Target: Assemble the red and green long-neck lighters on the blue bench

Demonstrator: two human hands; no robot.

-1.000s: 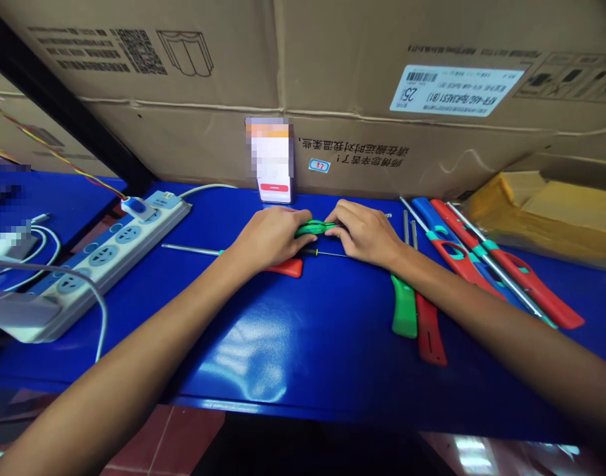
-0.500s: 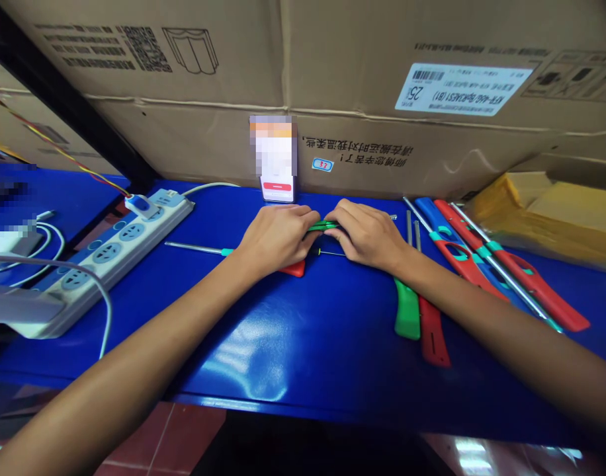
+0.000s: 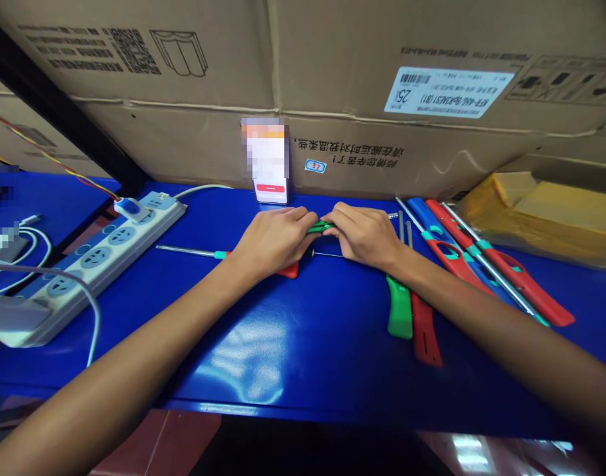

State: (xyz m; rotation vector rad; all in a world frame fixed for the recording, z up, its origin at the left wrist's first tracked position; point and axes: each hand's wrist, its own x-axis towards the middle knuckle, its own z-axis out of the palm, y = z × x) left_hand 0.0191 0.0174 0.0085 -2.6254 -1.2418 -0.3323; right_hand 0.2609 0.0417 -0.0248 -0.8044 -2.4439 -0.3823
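Observation:
My left hand point(image 3: 282, 238) and my right hand point(image 3: 365, 233) are both closed on a green gas lighter point(image 3: 320, 227), mostly hidden by the fingers. A metal tube tip pokes out past my right hand. Below them a thin metal shaft with a yellow collar, like a slim screwdriver point(image 3: 327, 254), runs between the hands; whether it is held I cannot tell. A red gas lighter point(image 3: 289, 270) lies under my left hand, its metal tube pointing left. By my right forearm rest a green lighter handle point(image 3: 399, 311) and a red lighter handle point(image 3: 426, 334).
Several red and blue gas lighters point(image 3: 481, 258) lie at the right, near a yellow-taped carton point(image 3: 556, 218). A phone point(image 3: 270, 165) leans on the big cardboard box point(image 3: 343, 79) behind. A power strip point(image 3: 104, 258) with cables is at the left on the blue table point(image 3: 303, 357).
The view has shifted slightly, so the scene sits a little further left. Both hands keep their grip on the green lighter, with only small finger movement.

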